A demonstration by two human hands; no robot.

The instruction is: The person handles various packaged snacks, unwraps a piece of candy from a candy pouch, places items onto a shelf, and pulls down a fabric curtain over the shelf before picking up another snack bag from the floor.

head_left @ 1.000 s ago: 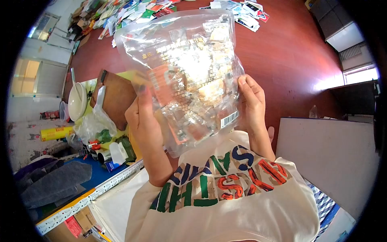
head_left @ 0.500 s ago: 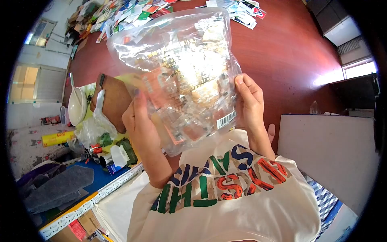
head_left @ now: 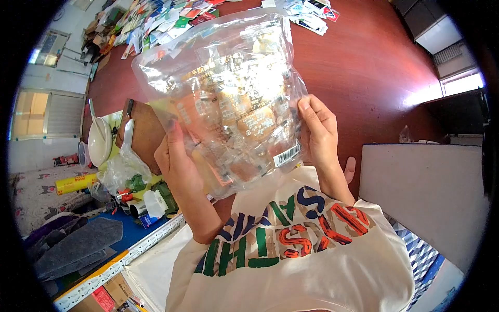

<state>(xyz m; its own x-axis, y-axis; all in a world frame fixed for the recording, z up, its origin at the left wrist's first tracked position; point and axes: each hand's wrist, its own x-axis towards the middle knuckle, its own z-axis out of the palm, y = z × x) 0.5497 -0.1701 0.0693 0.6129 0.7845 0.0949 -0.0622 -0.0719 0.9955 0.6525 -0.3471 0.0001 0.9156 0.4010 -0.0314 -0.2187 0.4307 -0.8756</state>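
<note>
A large clear plastic bag (head_left: 228, 104) with printed text and a barcode near its lower right corner is held up in front of my chest. Inside are several small wrapped pieces and an orange packet; glare hides part of the contents. At its left edge my left hand (head_left: 179, 158) pinches the plastic, thumb on the near face. My right hand (head_left: 319, 125) grips the opposite edge, its thumb pressed on the plastic and the fingers folded behind.
To the left, a table holds a brown cutting board (head_left: 145, 132), a knife, a white pan (head_left: 100, 140), a yellow roll (head_left: 75, 183) and grey cloths (head_left: 88, 242). Papers (head_left: 171, 23) lie heaped on the red floor. A white board-like surface (head_left: 410, 192) stands at right.
The bag has shifted slightly left and tilted a little, so the glare moved and more print shows. Both hands keep their hold and moved slightly left with it.
</note>
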